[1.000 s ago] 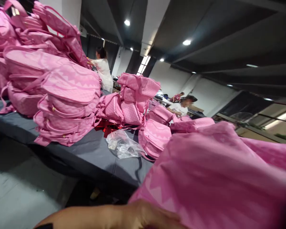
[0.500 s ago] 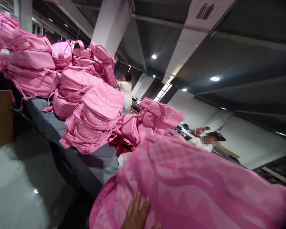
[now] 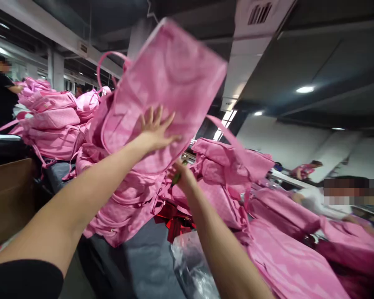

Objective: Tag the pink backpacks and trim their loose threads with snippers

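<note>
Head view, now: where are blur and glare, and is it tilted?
Head view: the raised pink backpack looks softly smeared; head view: a ceiling lamp at right blooms with a bluish haze; head view: the white ceiling duct slants, suggesting tilt.

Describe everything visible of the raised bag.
The raised bag is pink with a lighter and darker pattern, and looks like soft fabric. It tilts, its broad face towards the camera, before piled bags. Piping lines its curved lower edge; a loop arcs out at upper left. The left grip is spread against that face; the right grip is at the lower edge, fingers partly hidden.
</note>
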Demonstrator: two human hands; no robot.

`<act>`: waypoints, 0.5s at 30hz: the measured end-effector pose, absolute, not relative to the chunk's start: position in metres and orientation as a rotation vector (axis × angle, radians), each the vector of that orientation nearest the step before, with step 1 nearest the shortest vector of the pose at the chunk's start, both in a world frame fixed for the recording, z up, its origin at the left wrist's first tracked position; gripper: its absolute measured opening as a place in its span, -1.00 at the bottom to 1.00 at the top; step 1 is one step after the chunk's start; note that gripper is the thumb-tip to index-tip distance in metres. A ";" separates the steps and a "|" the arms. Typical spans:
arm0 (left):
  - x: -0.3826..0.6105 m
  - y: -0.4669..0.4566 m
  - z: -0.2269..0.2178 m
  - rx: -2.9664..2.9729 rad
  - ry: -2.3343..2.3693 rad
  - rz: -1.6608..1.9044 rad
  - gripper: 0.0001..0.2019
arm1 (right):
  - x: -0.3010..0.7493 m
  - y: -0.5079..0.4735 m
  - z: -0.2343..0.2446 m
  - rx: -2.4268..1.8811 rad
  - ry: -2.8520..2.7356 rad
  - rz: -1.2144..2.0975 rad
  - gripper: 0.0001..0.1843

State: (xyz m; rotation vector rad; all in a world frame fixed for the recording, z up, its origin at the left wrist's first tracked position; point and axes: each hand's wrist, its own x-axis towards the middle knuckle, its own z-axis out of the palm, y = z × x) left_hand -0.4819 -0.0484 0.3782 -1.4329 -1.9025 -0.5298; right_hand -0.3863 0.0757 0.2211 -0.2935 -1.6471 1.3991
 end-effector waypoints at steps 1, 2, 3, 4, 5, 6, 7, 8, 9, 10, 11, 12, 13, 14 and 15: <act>-0.502 -0.034 0.354 -1.485 -2.016 -0.465 -0.06 | -0.399 0.081 0.212 -0.311 -1.655 1.440 -0.65; -0.520 -0.022 0.327 -1.527 -2.104 -0.378 -0.10 | -0.410 0.087 0.199 -0.339 -1.664 1.475 -0.65; -0.534 -0.012 0.302 -1.548 -2.157 -0.316 -0.13 | -0.419 0.092 0.183 -0.376 -1.671 1.502 -0.63; -0.545 -0.004 0.281 -1.567 -2.199 -0.259 -0.13 | -0.424 0.097 0.164 -0.418 -1.674 1.516 -0.60; -0.552 0.003 0.267 -1.575 -2.225 -0.216 -0.14 | -0.425 0.102 0.143 -0.465 -1.677 1.517 -0.58; -0.557 0.008 0.260 -1.578 -2.244 -0.186 -0.14 | -0.424 0.106 0.122 -0.514 -1.682 1.503 -0.56; -0.561 0.013 0.260 -1.581 -2.262 -0.159 -0.12 | -0.420 0.110 0.101 -0.563 -1.691 1.477 -0.56; -0.564 0.016 0.265 -1.588 -2.277 -0.130 -0.10 | -0.415 0.112 0.081 -0.606 -1.706 1.437 -0.58; -0.567 0.018 0.274 -1.603 -2.288 -0.096 -0.09 | -0.410 0.111 0.063 -0.636 -1.730 1.386 -0.61; -0.569 0.017 0.284 -1.627 -2.290 -0.060 -0.07 | -0.406 0.107 0.047 -0.649 -1.760 1.333 -0.65; -0.572 0.015 0.295 -1.646 -2.282 -0.025 -0.05 | -0.403 0.099 0.034 -0.640 -1.791 1.298 -0.70; -0.574 0.011 0.305 -1.643 -2.261 0.001 -0.05 | -0.403 0.089 0.023 -0.587 -1.856 1.246 -0.71; -0.576 0.004 0.314 -1.608 -2.216 0.010 -0.08 | -0.405 0.076 0.016 -0.493 -1.961 1.146 -0.65; -0.579 -0.004 0.322 -1.526 -2.156 -0.009 -0.10 | -0.409 0.063 0.011 -0.379 -2.081 0.990 -0.56; -0.583 -0.014 0.328 -1.401 -2.091 -0.060 -0.09 | -0.414 0.050 0.009 -0.267 -2.188 0.784 -0.49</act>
